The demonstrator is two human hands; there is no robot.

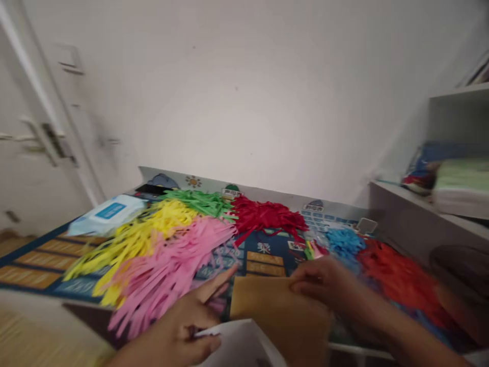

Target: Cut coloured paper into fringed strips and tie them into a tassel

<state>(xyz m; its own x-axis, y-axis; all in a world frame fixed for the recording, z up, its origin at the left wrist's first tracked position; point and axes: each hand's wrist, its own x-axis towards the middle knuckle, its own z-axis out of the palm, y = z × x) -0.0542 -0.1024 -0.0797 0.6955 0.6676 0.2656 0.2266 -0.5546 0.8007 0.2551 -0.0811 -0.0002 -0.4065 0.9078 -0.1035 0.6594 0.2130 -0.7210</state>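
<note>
Pinched in my left hand (193, 323) is a white paper sheet (242, 346), with the index finger stretched out toward the back of the table. My right hand (324, 285) grips the upper right edge of a brown paper sheet or envelope (280, 316); which of these it is, I cannot tell. The white sheet overlaps the brown one at its lower left. Beside my left hand lies a heap of pink strips (183, 250). Blue strips (346, 244) and orange-red strips (401, 278) lie near my right hand and forearm.
Yellow strips (133, 242), green strips (202, 202) and dark red strips (267, 216) spread across the printed table mat (263, 260). A pale wipes packet (107, 214) lies at the left. A shelf (458, 94) stands at the right, a door (23, 168) at the left.
</note>
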